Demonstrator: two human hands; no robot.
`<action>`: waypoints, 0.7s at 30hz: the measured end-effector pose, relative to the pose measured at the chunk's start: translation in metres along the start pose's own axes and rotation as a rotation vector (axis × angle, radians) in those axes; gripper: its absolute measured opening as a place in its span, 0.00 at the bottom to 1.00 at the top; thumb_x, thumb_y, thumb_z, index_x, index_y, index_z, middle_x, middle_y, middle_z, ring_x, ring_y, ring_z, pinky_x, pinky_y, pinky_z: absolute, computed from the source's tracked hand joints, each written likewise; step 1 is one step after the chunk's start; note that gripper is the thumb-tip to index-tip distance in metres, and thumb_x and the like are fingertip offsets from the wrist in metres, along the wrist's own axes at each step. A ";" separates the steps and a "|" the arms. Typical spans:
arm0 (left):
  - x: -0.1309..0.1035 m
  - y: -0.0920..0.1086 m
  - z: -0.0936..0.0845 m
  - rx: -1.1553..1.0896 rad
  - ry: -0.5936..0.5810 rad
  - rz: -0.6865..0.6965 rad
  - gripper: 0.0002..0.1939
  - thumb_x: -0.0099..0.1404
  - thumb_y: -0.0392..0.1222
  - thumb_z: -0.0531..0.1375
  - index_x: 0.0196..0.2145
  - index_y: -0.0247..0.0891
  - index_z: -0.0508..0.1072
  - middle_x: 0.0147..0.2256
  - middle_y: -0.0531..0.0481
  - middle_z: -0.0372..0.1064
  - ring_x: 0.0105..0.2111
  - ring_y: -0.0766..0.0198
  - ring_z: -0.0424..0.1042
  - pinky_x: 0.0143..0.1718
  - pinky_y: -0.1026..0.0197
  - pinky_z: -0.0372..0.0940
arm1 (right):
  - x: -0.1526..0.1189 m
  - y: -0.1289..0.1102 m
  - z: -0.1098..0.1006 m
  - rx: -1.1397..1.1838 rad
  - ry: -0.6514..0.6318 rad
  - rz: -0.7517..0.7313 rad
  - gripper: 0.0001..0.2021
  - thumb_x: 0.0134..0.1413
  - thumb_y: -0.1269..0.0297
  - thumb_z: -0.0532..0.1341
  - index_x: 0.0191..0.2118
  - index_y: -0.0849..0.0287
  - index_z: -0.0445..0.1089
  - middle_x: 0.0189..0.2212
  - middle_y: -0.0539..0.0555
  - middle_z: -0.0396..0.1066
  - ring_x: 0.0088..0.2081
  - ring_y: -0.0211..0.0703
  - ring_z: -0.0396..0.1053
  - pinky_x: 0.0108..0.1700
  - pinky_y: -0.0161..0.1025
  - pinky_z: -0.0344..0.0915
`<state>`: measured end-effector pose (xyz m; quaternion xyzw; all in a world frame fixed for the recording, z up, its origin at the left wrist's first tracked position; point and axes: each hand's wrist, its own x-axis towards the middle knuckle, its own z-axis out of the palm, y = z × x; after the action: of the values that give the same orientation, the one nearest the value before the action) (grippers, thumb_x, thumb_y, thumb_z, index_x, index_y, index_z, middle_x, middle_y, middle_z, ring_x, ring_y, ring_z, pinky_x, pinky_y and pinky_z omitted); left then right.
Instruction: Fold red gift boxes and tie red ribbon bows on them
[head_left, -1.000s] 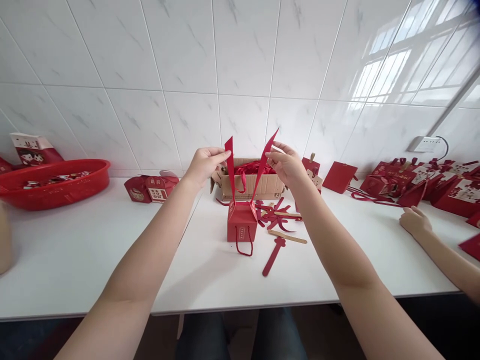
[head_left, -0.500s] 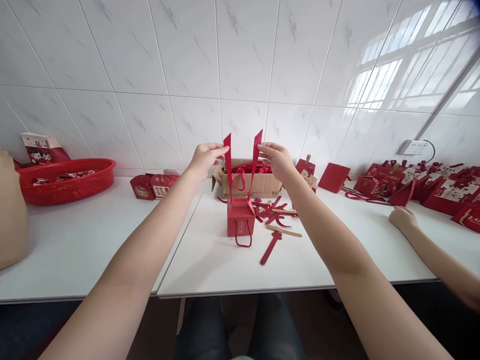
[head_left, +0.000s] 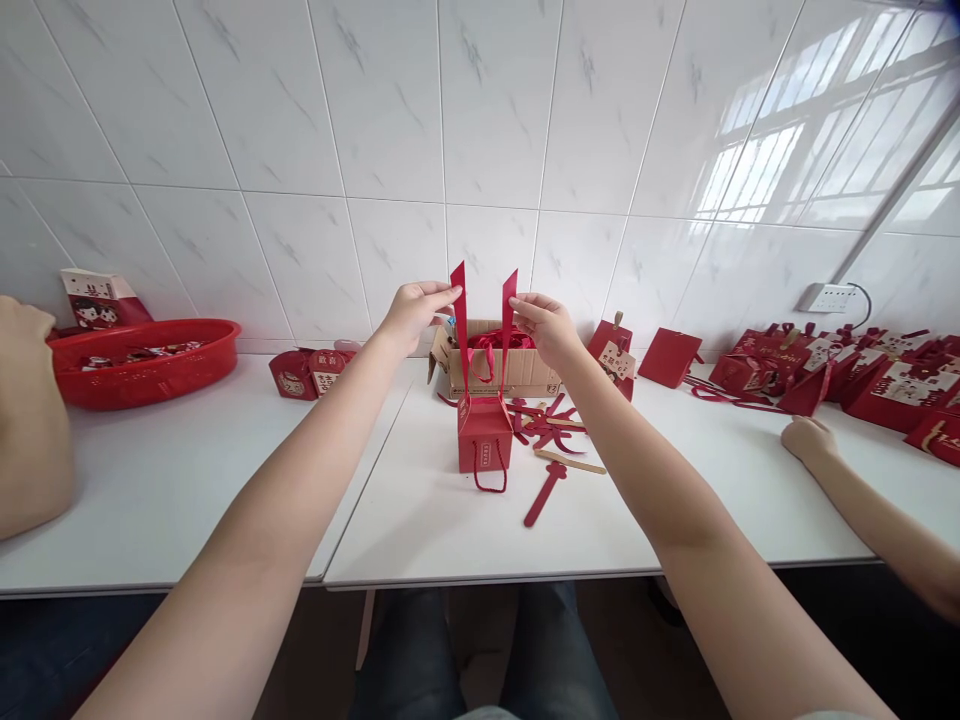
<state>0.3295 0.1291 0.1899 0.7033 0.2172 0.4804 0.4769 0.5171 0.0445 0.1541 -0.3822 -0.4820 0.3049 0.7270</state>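
A small red gift box (head_left: 474,438) stands upright on the white table in front of me, with a dark red cord handle (head_left: 491,488) hanging on its near side. A red ribbon rises from its top in two upright lengths with slanted ends. My left hand (head_left: 421,312) pinches the left length of ribbon (head_left: 460,325) near its tip. Between the thumb and fingers of my right hand (head_left: 546,322) is the right length of ribbon (head_left: 508,318). Both hands are raised well above the box, apart from each other.
Behind the box is a cardboard box (head_left: 502,382) holding red ribbon. Paper strips (head_left: 546,495) lie to its right. A red basin (head_left: 146,375) stands at left, and finished red boxes (head_left: 911,385) at right. Other people's arms (head_left: 847,480) rest at both sides.
The two upper ends of the ribbon are slightly closer together, my right hand having shifted a little left and down. The view has turned slightly. Both hands keep their hold.
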 end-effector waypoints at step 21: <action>0.005 0.003 0.018 0.075 -0.161 0.067 0.18 0.45 0.54 0.72 0.28 0.39 0.78 0.35 0.45 0.76 0.38 0.58 0.71 0.35 0.59 0.62 | 0.002 -0.010 0.018 -0.126 0.032 0.041 0.10 0.49 0.64 0.67 0.28 0.58 0.64 0.27 0.51 0.72 0.27 0.37 0.71 0.35 0.41 0.70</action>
<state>0.3469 0.1237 0.1934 0.7638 0.1723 0.4294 0.4500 0.5017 0.0458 0.1684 -0.4419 -0.4806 0.2829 0.7026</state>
